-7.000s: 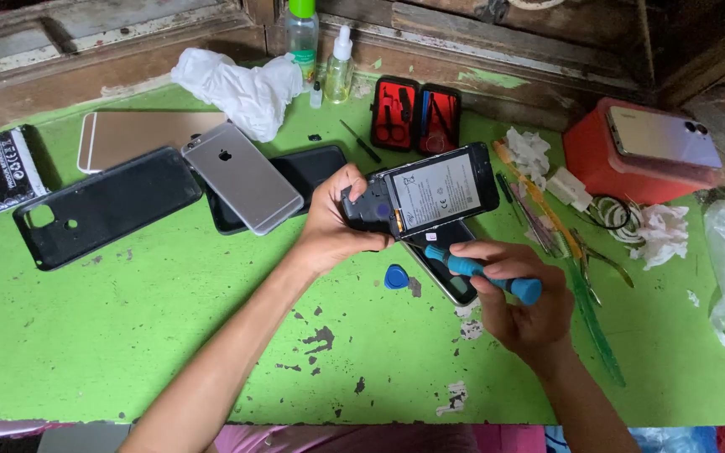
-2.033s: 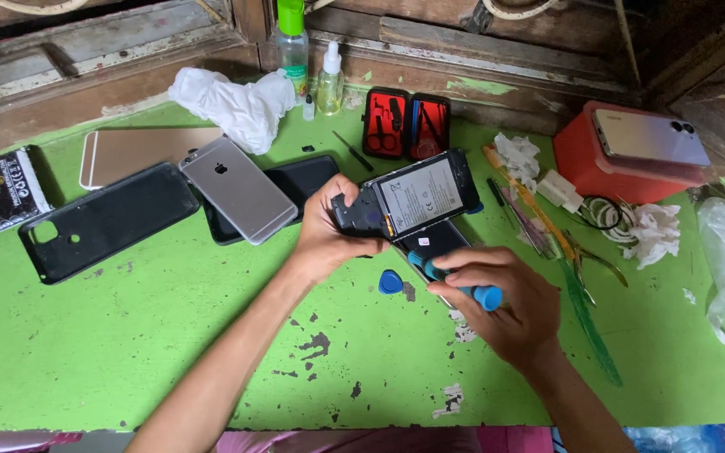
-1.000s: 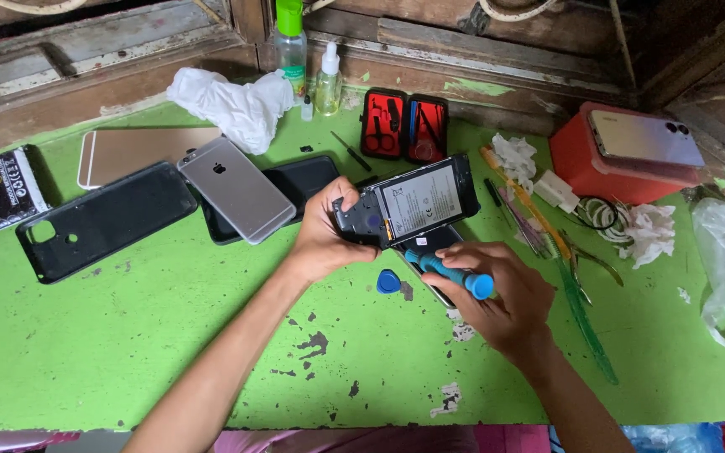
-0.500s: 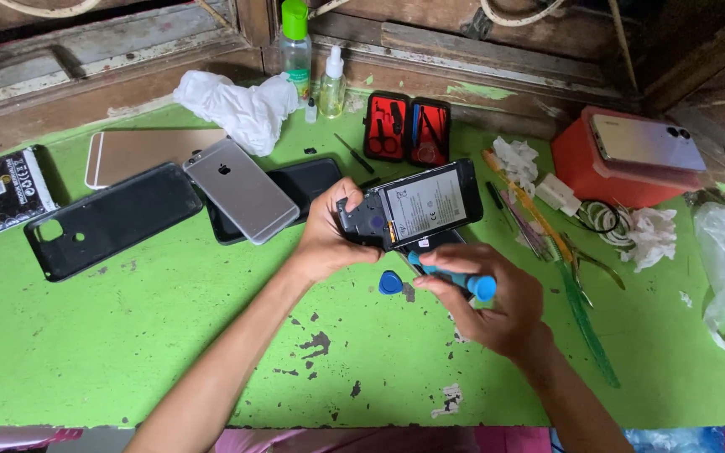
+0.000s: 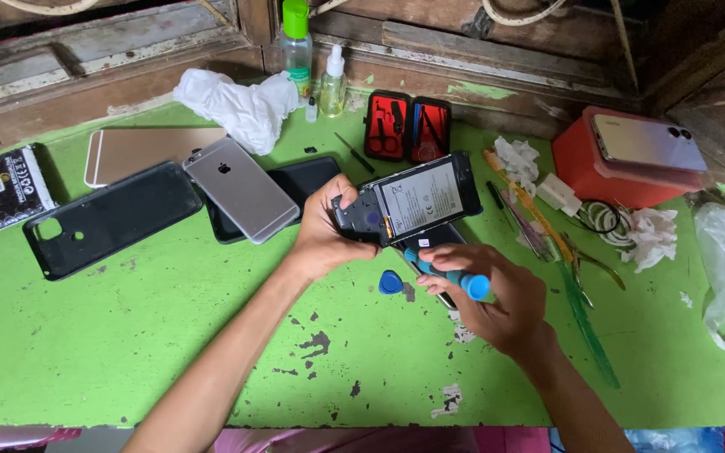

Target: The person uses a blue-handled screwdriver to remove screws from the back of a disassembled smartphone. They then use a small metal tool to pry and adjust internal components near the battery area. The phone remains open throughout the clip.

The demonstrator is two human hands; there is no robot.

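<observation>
Gripped in the left hand [image 5: 322,239], the opened phone [image 5: 404,200] sat tilted off the green table [image 5: 127,335], fingers wrapped round its left end, thumb on the near edge, closed firmly on it. Just right of and below that grip, the right hand [image 5: 497,294] was closed around a blue-handled screwdriver [image 5: 451,275], tip aimed up toward the phone's lower edge; the tip itself was hidden behind the fingers, so contact could not be told. Judgement: the step in hand looked like working a screw or seam along that lower edge, and it would go best with the left hand keeping the body still and braced, the driver held in line with the fastener, light pressure, small turns, nothing levered against the battery. Phone looked dark-framed, back cover off, big pale-labelled battery filling most of the right part, dark board area at the end nearest the left grip. Under the right hand a second dark slab, probably the removed cover, lay flat. A blue pick [image 5: 390,282] lay between the two wrists. Far left of the grip: black case [image 5: 111,220], silver phone [image 5: 241,190]. Beyond it: red tool kit [image 5: 407,129]. Far right: red box [image 5: 610,172] with a phone lying on top.
</observation>
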